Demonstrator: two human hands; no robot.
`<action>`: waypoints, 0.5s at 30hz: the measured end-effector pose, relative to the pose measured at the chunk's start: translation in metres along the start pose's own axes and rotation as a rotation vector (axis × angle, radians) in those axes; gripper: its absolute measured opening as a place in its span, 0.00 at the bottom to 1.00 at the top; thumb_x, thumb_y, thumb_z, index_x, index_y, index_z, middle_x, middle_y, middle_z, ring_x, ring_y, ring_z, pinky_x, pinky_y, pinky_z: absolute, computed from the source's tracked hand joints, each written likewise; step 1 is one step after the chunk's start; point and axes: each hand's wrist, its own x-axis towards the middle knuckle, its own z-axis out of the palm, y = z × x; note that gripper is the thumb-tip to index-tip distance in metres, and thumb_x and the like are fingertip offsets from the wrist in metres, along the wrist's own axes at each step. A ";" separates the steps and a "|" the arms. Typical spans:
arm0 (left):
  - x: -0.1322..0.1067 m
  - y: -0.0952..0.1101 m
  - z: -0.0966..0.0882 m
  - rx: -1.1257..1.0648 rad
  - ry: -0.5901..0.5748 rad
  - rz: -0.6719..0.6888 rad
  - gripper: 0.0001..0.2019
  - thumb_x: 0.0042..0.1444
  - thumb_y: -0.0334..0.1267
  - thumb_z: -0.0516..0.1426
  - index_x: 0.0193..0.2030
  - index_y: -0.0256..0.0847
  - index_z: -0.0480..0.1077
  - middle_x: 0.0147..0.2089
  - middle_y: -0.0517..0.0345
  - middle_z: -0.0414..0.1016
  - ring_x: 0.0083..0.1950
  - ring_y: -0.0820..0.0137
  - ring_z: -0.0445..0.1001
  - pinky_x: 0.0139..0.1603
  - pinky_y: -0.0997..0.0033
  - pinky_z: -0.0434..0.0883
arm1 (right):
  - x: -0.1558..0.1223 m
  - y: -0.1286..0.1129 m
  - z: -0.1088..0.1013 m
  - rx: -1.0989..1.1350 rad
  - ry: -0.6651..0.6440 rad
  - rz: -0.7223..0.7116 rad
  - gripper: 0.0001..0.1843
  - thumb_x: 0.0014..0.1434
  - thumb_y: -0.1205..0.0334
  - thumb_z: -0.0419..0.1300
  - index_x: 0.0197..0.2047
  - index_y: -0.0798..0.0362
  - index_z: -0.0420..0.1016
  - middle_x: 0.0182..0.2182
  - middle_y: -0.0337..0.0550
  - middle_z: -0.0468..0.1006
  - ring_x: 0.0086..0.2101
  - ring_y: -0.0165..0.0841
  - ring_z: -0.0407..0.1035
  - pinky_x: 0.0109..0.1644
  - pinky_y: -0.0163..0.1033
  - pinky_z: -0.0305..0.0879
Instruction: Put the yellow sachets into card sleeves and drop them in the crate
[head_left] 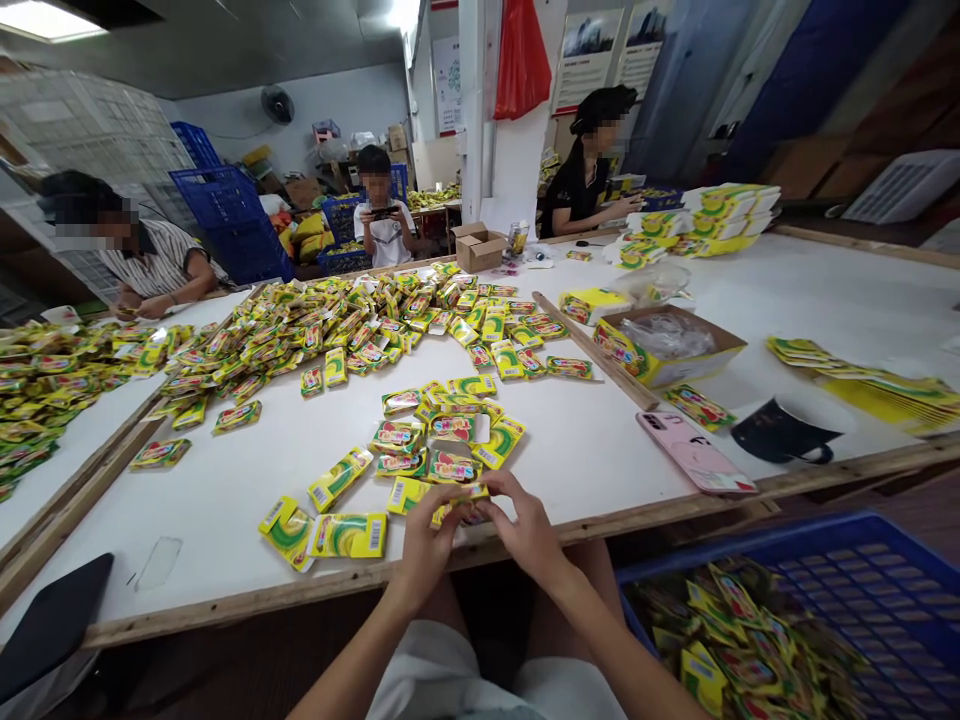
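Between my two hands, just above the table's front edge, is a small yellow and green box (474, 492). My left hand (431, 540) is closed on its left end, with thumb and fingers pinching it. At the other end my right hand (529, 530) grips the same box. Parts of the box are hidden behind my fingers. A loose group of similar boxes (450, 430) lies right beyond my hands. To the left of my left hand, a yellow box with a barcode (349, 535) lies flat, touching another tilted box (286, 530).
A large heap of boxes (337, 320) covers the table's far left. Wooden strips (592, 350) divide the white top. At right are an open carton (675, 345), a pink phone (694, 450) and a dark mug (780, 430). Below stands a blue crate (847, 560). Three people sit beyond.
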 end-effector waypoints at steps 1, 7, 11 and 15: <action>-0.005 0.004 -0.003 0.060 0.031 0.116 0.12 0.58 0.32 0.57 0.48 0.43 0.74 0.45 0.52 0.79 0.47 0.63 0.77 0.48 0.62 0.75 | -0.006 -0.006 -0.001 -0.039 0.060 -0.054 0.15 0.59 0.66 0.57 0.50 0.46 0.69 0.46 0.44 0.76 0.47 0.39 0.71 0.52 0.46 0.68; -0.030 0.023 -0.023 0.233 0.059 0.720 0.19 0.58 0.23 0.54 0.54 0.42 0.69 0.48 0.50 0.78 0.53 0.61 0.75 0.54 0.53 0.74 | -0.023 -0.040 -0.010 -0.116 0.099 -0.327 0.23 0.61 0.71 0.54 0.57 0.43 0.65 0.56 0.46 0.69 0.57 0.40 0.64 0.57 0.51 0.66; -0.037 0.029 -0.027 0.284 0.092 0.809 0.16 0.58 0.25 0.55 0.53 0.39 0.70 0.45 0.50 0.79 0.52 0.61 0.76 0.52 0.54 0.76 | -0.020 -0.049 -0.010 -0.164 0.060 -0.448 0.24 0.61 0.74 0.52 0.56 0.42 0.68 0.52 0.43 0.74 0.56 0.39 0.65 0.56 0.50 0.67; -0.033 0.037 -0.028 0.229 0.039 0.756 0.17 0.59 0.24 0.53 0.54 0.41 0.67 0.49 0.48 0.77 0.54 0.60 0.74 0.52 0.52 0.75 | -0.020 -0.053 -0.010 -0.200 0.054 -0.483 0.23 0.61 0.74 0.51 0.55 0.42 0.68 0.47 0.43 0.77 0.50 0.38 0.70 0.53 0.51 0.69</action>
